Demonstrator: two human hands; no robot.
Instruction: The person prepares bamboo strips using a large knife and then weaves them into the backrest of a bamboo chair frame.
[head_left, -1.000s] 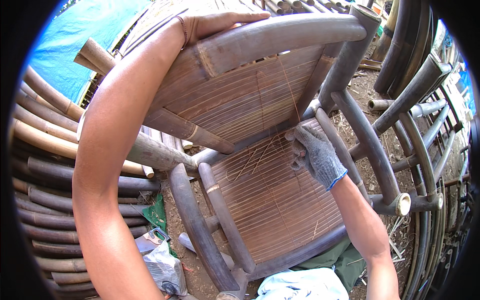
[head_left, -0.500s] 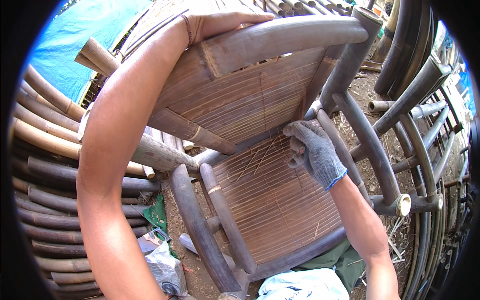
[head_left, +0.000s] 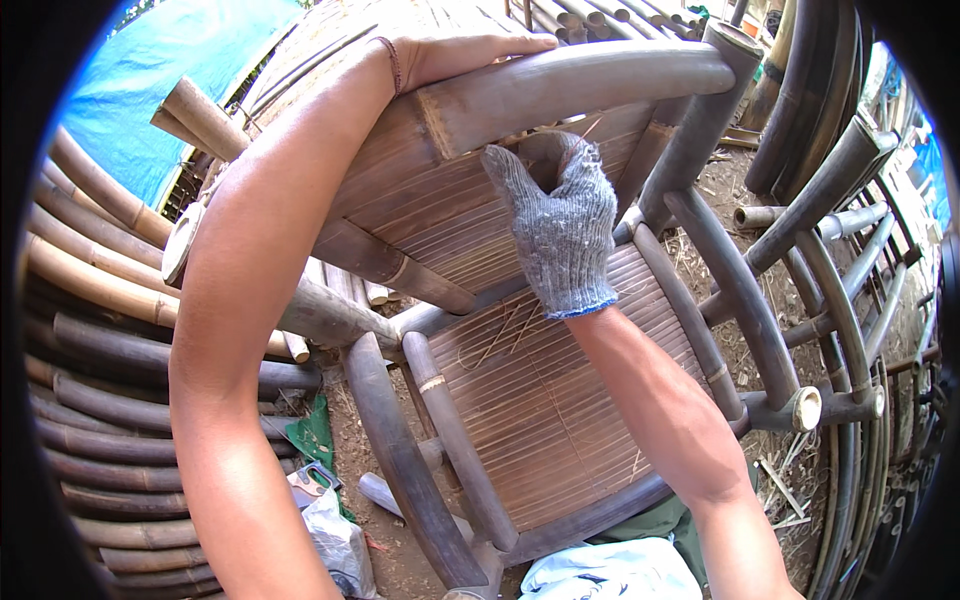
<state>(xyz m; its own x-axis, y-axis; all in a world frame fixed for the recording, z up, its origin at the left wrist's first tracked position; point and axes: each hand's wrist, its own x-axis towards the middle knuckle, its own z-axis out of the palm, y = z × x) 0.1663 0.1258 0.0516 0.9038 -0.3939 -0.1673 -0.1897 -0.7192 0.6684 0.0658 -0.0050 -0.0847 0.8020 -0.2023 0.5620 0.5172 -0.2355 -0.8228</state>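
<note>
A big brown chair (head_left: 590, 523) made of bamboo is right in front of the person, in the middle, above the dirt ground (head_left: 795, 450). Its seat (head_left: 560, 440) faces up, and a white cloth (head_left: 612, 575) is by the front edge.

The left hand (head_left: 455, 58) is bare, with a thin band (head_left: 394, 68) on the wrist. It lies on the top rail (head_left: 600, 80) of the chair's back (head_left: 440, 195), near the left end, with a finger stretched along it — I can't tell if the hand grips the rail.

The right hand (head_left: 565, 230) wears a gray glove (head_left: 568, 270) with a blue edge. It is up in front of the back, just under the top rail. The thumb and bent fingers are apart, but I can't tell if they hold anything.

Some thin strips (head_left: 505, 328) lie on the seat, near its back edge, toward the left corner. Past the chair's left edge, a saw (head_left: 308, 487) and a plastic bag (head_left: 335, 535) are on the ground, close to a green cloth (head_left: 312, 428) — and many poles (head_left: 110, 400) lie farther left.
</note>
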